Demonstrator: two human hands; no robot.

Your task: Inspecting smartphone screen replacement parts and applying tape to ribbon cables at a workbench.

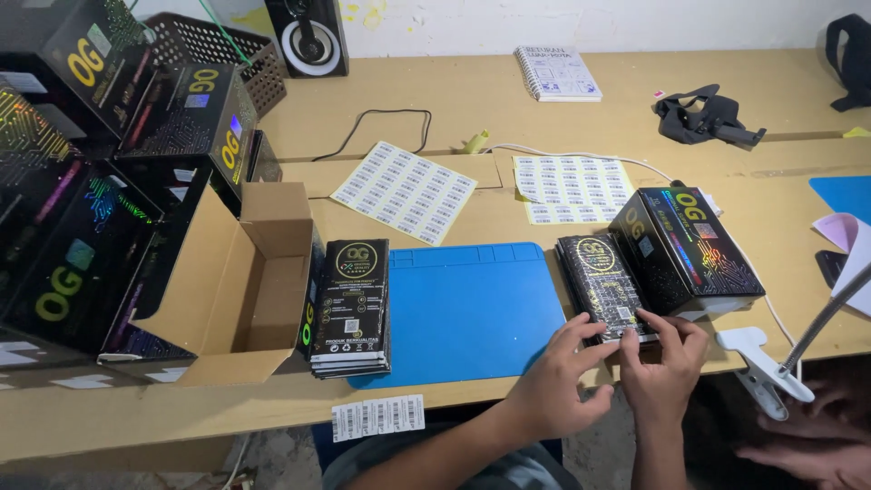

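My left hand (558, 381) and my right hand (667, 363) both rest their fingertips on the near end of a flat black packet (603, 281) that lies on the wooden table beside the blue mat (472, 308). The fingers press on a small white sticker at the packet's lower edge. A black glossy box (689, 249) with rainbow print stands just right of the packet. A stack of similar black packets (351, 308) sits on the mat's left edge.
An open cardboard box (240, 290) and several stacked black boxes (82, 181) fill the left. Two barcode label sheets (404, 192) (572, 188) lie behind the mat; a label strip (378, 417) hangs at the front edge. A white clamp (758, 358), notebook (556, 73), speaker (308, 36), black basket (231, 50).
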